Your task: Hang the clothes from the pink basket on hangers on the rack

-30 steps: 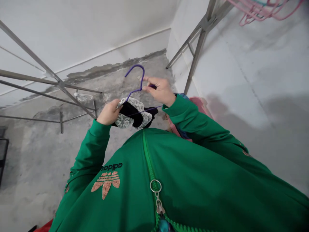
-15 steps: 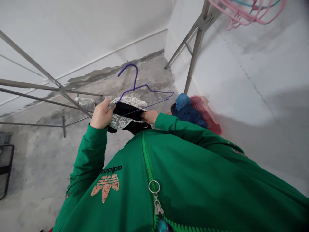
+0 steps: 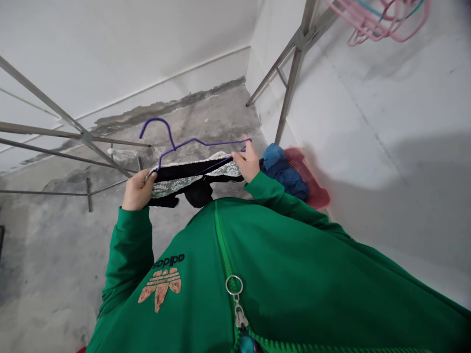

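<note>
Black garment with white lace (image 3: 176,172), one: was held spread along the purple hanger (image 3: 174,148), just beyond your green jacket (image 3: 272,274). Your left hand (image 3: 137,190): fingers were closed on the hanger's left end and cloth together. Your right hand (image 3: 248,162): fingers pinched the garment's right end beside the hanger's right tip. Done, apparently: garment stretched out. Outstanding: right end seemed unsecured; hook hung from nothing. Blue cloth (image 3: 289,177): lay unhung in the pink basket (image 3: 319,197), right.

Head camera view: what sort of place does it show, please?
Probably an indoor laundry-drying corner: there are metal frames like drying racks, a pink basket with blue cloth, and a purple hanger held with a black-and-white garment.
</note>
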`<state>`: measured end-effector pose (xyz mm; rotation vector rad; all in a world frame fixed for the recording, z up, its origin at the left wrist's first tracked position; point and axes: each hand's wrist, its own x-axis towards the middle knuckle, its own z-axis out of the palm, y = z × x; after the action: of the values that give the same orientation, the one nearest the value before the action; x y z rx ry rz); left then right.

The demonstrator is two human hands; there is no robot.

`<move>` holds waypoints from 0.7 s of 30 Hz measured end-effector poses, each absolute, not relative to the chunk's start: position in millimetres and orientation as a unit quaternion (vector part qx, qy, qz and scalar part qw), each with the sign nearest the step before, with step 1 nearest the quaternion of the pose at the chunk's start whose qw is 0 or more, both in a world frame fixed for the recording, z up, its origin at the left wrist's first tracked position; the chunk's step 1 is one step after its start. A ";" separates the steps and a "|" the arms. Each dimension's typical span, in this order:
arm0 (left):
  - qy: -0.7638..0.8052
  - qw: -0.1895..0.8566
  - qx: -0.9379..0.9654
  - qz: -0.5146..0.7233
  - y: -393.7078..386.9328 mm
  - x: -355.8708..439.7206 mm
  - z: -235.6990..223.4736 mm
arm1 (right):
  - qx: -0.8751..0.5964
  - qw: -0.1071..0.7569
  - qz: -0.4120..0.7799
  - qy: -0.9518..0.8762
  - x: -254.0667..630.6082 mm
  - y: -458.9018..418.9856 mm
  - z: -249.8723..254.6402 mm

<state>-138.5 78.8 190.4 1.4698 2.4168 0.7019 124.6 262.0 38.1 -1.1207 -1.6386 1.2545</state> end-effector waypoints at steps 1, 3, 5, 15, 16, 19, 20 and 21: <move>0.822 0.114 0.503 0.241 78.0 -139.1 190.3 | -0.425 0.359 0.472 -0.685 127.1 264.1 43.4; 0.815 0.120 0.515 0.237 77.1 -140.2 189.4 | -0.408 0.270 0.420 -0.764 130.6 268.7 52.3; 0.809 0.125 0.527 0.230 77.7 -140.6 187.4 | -0.401 0.175 0.366 -0.822 131.1 270.9 58.0; 0.797 0.090 0.529 0.278 103.9 -108.3 177.2 | -0.371 0.209 0.284 -0.859 126.7 274.9 65.0; 0.789 0.092 0.530 0.298 104.1 -108.0 177.9 | -0.334 0.237 0.301 -0.861 131.4 278.8 63.5; 0.768 0.072 0.525 0.359 97.9 -118.0 182.6 | -0.184 0.283 0.310 -0.889 152.1 294.0 56.6; 0.764 0.061 0.524 0.373 94.2 -123.4 184.6 | -0.146 0.277 0.291 -0.904 159.4 299.9 54.2; 0.760 0.057 0.527 0.377 90.5 -128.8 186.5 | -0.120 0.264 0.267 -0.919 165.8 306.1 52.2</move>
<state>-128.8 90.5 186.5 1.5972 2.3029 1.1438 165.8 306.1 52.2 -0.3242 -2.4842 0.7226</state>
